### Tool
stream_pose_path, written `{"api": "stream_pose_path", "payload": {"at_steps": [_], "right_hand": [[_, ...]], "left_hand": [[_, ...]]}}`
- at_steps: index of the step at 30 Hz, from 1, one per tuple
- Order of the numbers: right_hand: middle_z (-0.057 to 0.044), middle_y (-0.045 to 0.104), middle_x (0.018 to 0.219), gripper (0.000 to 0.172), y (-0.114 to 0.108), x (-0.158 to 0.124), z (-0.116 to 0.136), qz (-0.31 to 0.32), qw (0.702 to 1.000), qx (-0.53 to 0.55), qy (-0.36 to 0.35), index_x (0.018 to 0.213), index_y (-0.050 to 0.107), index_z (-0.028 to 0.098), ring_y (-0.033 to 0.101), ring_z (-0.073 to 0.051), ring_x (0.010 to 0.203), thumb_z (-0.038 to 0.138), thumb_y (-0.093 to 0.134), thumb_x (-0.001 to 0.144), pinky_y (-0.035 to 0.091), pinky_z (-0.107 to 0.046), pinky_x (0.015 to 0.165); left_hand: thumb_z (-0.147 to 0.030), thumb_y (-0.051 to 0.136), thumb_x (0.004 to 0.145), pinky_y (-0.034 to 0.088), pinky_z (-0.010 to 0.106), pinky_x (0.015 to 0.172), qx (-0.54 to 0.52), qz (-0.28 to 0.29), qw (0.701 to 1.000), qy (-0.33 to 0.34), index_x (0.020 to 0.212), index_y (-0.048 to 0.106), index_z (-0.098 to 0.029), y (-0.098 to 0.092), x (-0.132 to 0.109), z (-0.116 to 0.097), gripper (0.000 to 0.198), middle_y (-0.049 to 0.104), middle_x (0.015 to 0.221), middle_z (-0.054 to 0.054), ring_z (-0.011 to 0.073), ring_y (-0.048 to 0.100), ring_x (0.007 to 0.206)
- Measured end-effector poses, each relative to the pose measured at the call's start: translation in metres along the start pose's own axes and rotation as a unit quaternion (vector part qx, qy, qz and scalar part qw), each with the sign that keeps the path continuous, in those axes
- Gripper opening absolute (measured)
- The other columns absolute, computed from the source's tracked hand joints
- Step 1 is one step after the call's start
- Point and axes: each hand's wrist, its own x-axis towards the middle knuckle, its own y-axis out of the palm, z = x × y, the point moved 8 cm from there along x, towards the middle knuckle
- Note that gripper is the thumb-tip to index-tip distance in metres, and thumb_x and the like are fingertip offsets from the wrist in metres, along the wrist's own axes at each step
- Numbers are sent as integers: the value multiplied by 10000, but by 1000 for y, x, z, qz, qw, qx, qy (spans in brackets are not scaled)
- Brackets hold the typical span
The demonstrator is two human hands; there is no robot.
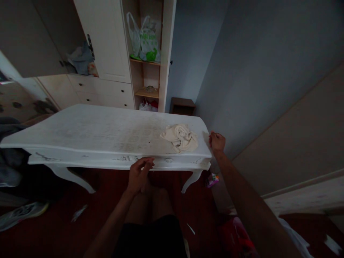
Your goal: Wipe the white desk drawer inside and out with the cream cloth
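Note:
A white table [88,125] with curved legs stands in front of me, its top smudged with grey-brown marks. On its right part lies a crumpled cream cloth [180,138]. My left hand [139,173] is at the table's front edge, left of the cloth, fingers bent and closed towards the thumb. Just off the table's right end, my right hand [217,141] is closed in a loose fist. What either hand holds, if anything, is hidden. Neither hand touches the cloth.
Behind the table is a white wardrobe [110,43] with open doors and plastic bags [149,43] on a shelf. A small brown shelf unit [182,105] stands by the grey wall [255,71]. A shoe [24,215] and a pink box [212,180] are on the red floor.

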Motion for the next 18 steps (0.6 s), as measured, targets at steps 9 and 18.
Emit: {"api": "stream_pose_path", "payload": {"at_steps": [9,18], "right_hand": [[60,487,398,332,1,-1,1,2,1000,11,-2,581,565,198,378,-88,304,420,554,829,266,-229,332],[65,488,403,319,0,-2,4,2,1000,18,-3,578,560,199,375,-80,300,396,555,829,260,-226,320]], "left_hand": [[-556,590,828,485,432,978,210,114,951,198,1359,506,-196,65,96,-71,647,555,1371,145,276,552,1218],[-648,724,674,336,541,1098,431,277,842,171,1574,89,-243,166,125,-58,1173,311,1586,165,409,259,1449]]}}
